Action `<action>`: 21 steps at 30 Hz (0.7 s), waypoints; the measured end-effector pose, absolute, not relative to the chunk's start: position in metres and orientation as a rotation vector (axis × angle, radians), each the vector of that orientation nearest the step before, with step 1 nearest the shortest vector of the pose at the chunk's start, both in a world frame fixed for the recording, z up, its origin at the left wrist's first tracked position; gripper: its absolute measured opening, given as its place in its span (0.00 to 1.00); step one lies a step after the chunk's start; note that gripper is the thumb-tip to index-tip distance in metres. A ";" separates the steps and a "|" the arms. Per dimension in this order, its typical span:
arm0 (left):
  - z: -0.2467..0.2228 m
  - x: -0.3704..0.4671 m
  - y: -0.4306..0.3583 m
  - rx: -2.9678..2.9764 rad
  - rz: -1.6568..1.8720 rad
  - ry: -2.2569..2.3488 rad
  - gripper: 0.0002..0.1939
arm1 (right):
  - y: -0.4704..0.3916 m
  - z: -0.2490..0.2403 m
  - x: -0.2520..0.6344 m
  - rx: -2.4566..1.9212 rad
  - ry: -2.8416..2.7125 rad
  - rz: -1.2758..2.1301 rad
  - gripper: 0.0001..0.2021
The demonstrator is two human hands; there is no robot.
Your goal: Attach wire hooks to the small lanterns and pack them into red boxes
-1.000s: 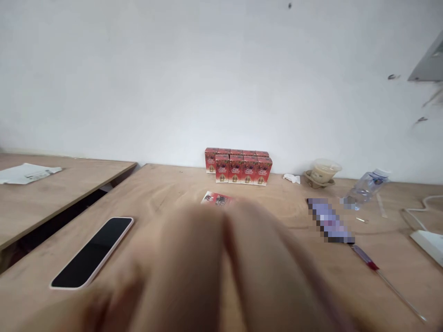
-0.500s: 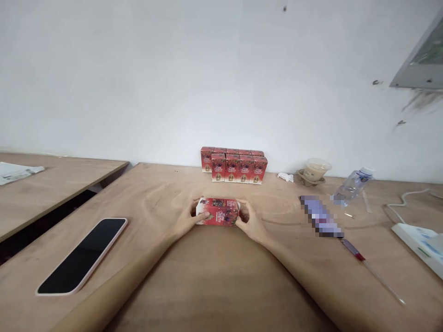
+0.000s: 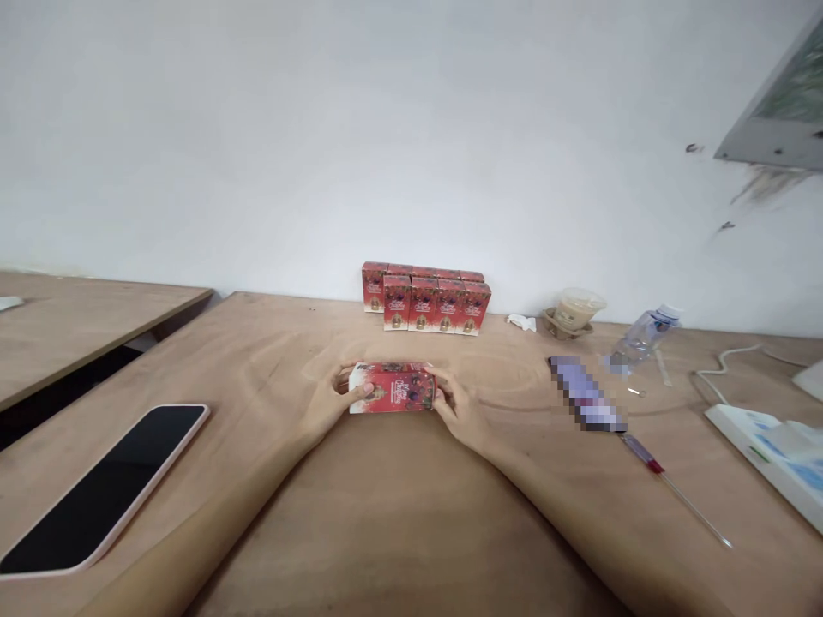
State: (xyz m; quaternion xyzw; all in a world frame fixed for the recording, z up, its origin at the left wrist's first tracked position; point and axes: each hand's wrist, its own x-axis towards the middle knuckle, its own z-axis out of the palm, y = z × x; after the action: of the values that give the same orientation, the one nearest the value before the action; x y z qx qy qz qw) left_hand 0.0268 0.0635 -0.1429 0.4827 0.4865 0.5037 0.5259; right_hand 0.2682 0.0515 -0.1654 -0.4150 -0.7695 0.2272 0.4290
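Observation:
A red and white printed carton [image 3: 399,392] lies on its side between my hands, its long way running left to right. My left hand [image 3: 340,392] grips the left end, with the thumb across the front face and the fingers behind. At the other end, my right hand [image 3: 453,403] is closed round the edge, the thumb at the lower corner; its fingertips are partly hidden. Beyond them, against the wall, two rows of matching red cartons [image 3: 423,304] stand upright.
A phone [image 3: 106,488] lies at the left. To the right are a lidded cup [image 3: 575,313] in a cardboard holder, crumpled tissue [image 3: 521,323], a clear bottle [image 3: 646,334], a blurred-out purple item [image 3: 586,394], a screwdriver [image 3: 681,495] and a white power strip [image 3: 765,454].
The carton has tipped so its front face shows more fully, and its right end looks flush now. Both hands stay on it. The whole view has shifted slightly.

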 end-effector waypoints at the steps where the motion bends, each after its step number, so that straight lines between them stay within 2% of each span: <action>1: -0.144 0.026 0.064 1.145 1.215 1.164 0.34 | 0.052 -0.165 0.269 -1.063 -1.922 0.522 0.21; 8: -0.148 0.019 0.067 1.072 1.273 1.119 0.34 | 0.054 -0.168 0.276 -1.156 -1.815 0.340 0.17; 11: -0.147 0.020 0.064 1.031 1.299 1.110 0.30 | 0.052 -0.164 0.274 -1.094 -1.910 0.307 0.15; 17: -0.146 0.020 0.063 1.029 1.309 1.088 0.27 | 0.052 -0.161 0.271 -1.002 -2.005 0.327 0.21; 21: -0.149 0.019 0.066 1.037 1.338 1.078 0.27 | 0.053 -0.163 0.272 -0.973 -1.978 0.386 0.21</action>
State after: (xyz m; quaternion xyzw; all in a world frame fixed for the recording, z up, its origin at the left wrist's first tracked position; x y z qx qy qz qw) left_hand 0.0191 0.0660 -0.1491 0.4358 0.4530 0.5624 0.5372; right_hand 0.2722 0.0527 -0.1626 -0.3911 -0.7952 0.1552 0.4366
